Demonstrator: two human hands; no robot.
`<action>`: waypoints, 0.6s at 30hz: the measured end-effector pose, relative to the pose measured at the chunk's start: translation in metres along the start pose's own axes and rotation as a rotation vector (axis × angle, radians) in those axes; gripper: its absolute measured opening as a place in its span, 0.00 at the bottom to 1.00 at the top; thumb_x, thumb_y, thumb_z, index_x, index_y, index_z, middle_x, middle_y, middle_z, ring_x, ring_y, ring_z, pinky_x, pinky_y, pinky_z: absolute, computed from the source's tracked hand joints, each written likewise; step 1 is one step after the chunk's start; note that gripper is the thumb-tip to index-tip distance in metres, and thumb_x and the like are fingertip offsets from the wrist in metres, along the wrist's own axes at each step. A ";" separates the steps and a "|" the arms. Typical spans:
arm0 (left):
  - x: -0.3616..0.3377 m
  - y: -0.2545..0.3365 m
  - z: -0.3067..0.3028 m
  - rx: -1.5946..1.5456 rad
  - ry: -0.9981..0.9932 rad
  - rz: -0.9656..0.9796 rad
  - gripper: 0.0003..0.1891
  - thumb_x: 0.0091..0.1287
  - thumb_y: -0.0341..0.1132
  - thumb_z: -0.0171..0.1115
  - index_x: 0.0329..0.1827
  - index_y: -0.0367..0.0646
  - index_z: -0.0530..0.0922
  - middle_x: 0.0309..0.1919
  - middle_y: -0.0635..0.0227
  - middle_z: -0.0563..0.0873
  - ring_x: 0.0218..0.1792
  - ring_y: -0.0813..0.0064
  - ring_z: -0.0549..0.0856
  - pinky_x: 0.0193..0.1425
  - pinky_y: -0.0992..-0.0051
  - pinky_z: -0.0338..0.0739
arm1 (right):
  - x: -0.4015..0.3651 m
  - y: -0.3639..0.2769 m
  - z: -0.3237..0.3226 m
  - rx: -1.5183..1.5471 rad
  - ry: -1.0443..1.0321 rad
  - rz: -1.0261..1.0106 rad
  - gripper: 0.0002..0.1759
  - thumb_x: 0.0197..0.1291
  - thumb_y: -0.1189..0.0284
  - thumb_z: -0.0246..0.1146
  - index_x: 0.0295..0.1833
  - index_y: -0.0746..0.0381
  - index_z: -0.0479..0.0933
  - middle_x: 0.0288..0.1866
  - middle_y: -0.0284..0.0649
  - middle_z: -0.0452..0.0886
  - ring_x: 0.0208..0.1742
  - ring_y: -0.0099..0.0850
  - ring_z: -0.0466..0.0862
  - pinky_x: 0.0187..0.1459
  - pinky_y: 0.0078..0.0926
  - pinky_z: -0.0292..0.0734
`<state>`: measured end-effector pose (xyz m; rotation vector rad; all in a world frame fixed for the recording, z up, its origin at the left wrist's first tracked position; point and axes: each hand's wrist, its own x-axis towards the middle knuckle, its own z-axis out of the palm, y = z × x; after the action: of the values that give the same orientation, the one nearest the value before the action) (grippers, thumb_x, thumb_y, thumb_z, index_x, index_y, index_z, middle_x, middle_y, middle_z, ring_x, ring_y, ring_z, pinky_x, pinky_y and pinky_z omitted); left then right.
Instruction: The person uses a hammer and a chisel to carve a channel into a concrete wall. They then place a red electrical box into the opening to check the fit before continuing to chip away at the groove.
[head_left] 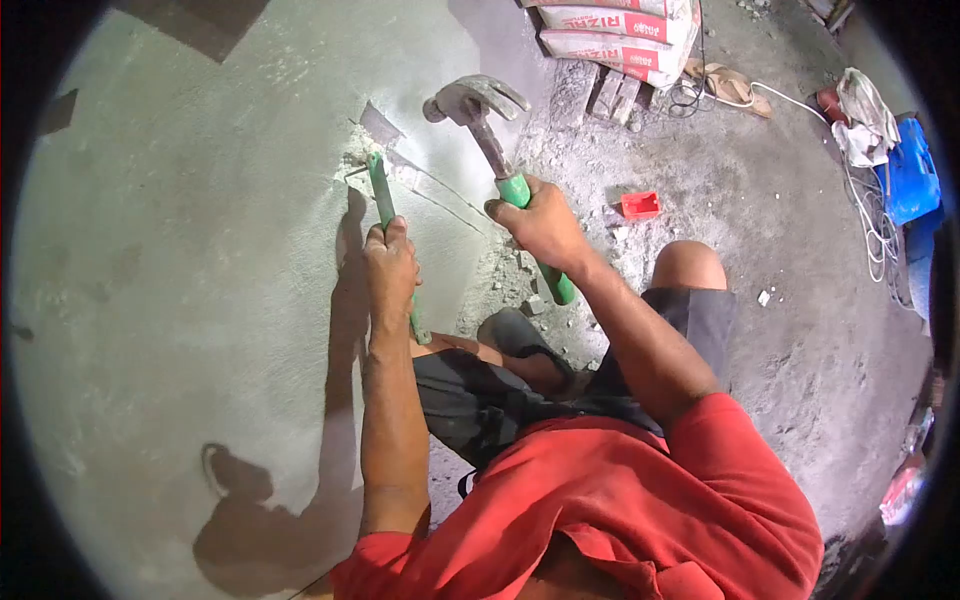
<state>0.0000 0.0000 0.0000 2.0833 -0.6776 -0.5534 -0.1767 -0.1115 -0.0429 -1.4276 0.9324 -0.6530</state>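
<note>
My left hand (392,262) is closed around a long green bar-like tool (382,190), its far end right at a chipped hole (356,150) in the grey plastered wall (200,220). A thin bent piece of dark metal shows beside that end. In my right hand (550,232), a claw hammer (494,145) with a green grip is held up, its metal head to the right of the bar and apart from it. Cracks (440,190) and a dark patch mark the wall near the hole.
Rubble (515,285) lies along the wall's foot, near my slippered foot. A small red box (640,206) sits on the dusty floor. Stacked cement bags (620,40) stand at the back. A blue container (910,170) and white cable (868,215) are at the right.
</note>
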 end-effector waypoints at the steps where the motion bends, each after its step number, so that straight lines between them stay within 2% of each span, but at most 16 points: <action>1: -0.005 0.005 0.001 -0.002 0.012 -0.015 0.16 0.78 0.45 0.54 0.47 0.38 0.75 0.22 0.72 0.75 0.16 0.81 0.73 0.15 0.76 0.68 | -0.001 -0.001 0.000 -0.007 0.000 -0.042 0.17 0.58 0.62 0.68 0.44 0.66 0.79 0.26 0.41 0.81 0.27 0.31 0.81 0.35 0.33 0.77; 2: -0.008 0.009 0.002 -0.006 0.023 -0.028 0.16 0.78 0.45 0.54 0.46 0.37 0.75 0.22 0.71 0.75 0.16 0.81 0.73 0.16 0.75 0.68 | -0.002 -0.003 0.001 -0.016 0.001 -0.086 0.16 0.59 0.64 0.69 0.44 0.64 0.79 0.23 0.35 0.78 0.23 0.23 0.77 0.27 0.27 0.75; 5: -0.006 0.029 -0.002 0.115 0.046 0.000 0.16 0.79 0.43 0.53 0.45 0.36 0.75 0.22 0.71 0.75 0.16 0.81 0.73 0.16 0.75 0.68 | 0.006 -0.010 0.010 0.007 0.012 -0.181 0.15 0.59 0.64 0.69 0.43 0.65 0.78 0.22 0.34 0.77 0.21 0.22 0.76 0.25 0.26 0.73; 6: 0.000 0.018 0.005 0.104 0.041 -0.005 0.16 0.79 0.43 0.53 0.45 0.36 0.75 0.22 0.71 0.75 0.16 0.81 0.73 0.16 0.75 0.68 | 0.005 -0.009 0.006 -0.005 0.012 -0.178 0.15 0.59 0.64 0.69 0.43 0.65 0.78 0.22 0.34 0.77 0.21 0.22 0.76 0.25 0.26 0.73; 8: 0.021 -0.012 0.015 0.229 0.135 0.126 0.15 0.78 0.41 0.53 0.44 0.35 0.75 0.22 0.70 0.76 0.15 0.82 0.73 0.15 0.75 0.67 | 0.005 -0.009 0.003 0.173 -0.010 -0.176 0.14 0.59 0.65 0.69 0.39 0.66 0.77 0.21 0.33 0.76 0.20 0.21 0.74 0.24 0.26 0.71; 9: 0.015 -0.003 0.014 0.234 0.136 0.124 0.15 0.78 0.41 0.53 0.44 0.35 0.75 0.22 0.70 0.76 0.15 0.82 0.73 0.15 0.75 0.67 | 0.005 -0.013 0.003 0.178 -0.012 -0.173 0.14 0.59 0.65 0.69 0.39 0.66 0.77 0.21 0.33 0.76 0.20 0.21 0.74 0.24 0.26 0.71; 11: -0.007 0.022 0.014 0.075 0.059 -0.006 0.15 0.77 0.41 0.53 0.43 0.35 0.77 0.24 0.71 0.76 0.19 0.79 0.75 0.19 0.74 0.71 | -0.001 -0.027 -0.001 0.303 -0.024 -0.110 0.13 0.60 0.66 0.69 0.36 0.65 0.75 0.20 0.32 0.75 0.18 0.20 0.73 0.22 0.24 0.69; 13: -0.005 0.022 0.016 0.001 0.072 -0.005 0.14 0.77 0.39 0.53 0.44 0.35 0.76 0.24 0.70 0.75 0.17 0.80 0.74 0.17 0.74 0.69 | 0.004 -0.034 -0.008 0.259 -0.005 -0.131 0.13 0.60 0.67 0.68 0.34 0.64 0.74 0.19 0.32 0.74 0.17 0.20 0.73 0.21 0.22 0.67; 15: -0.003 0.020 0.020 -0.074 0.073 -0.016 0.13 0.78 0.38 0.53 0.45 0.34 0.74 0.24 0.70 0.75 0.15 0.81 0.72 0.14 0.75 0.66 | 0.009 -0.034 -0.012 0.285 -0.027 -0.111 0.15 0.58 0.65 0.67 0.37 0.67 0.77 0.19 0.34 0.76 0.19 0.23 0.75 0.24 0.27 0.72; 18: 0.003 0.017 0.024 -0.181 0.081 -0.010 0.12 0.77 0.37 0.53 0.44 0.34 0.73 0.25 0.70 0.74 0.15 0.81 0.71 0.14 0.75 0.66 | 0.013 -0.037 -0.007 0.335 0.006 -0.112 0.14 0.58 0.66 0.66 0.36 0.67 0.77 0.20 0.34 0.76 0.18 0.23 0.75 0.24 0.28 0.72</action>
<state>-0.0168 -0.0246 0.0005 1.9302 -0.5501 -0.5130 -0.1704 -0.1290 -0.0081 -1.1839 0.7117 -0.8541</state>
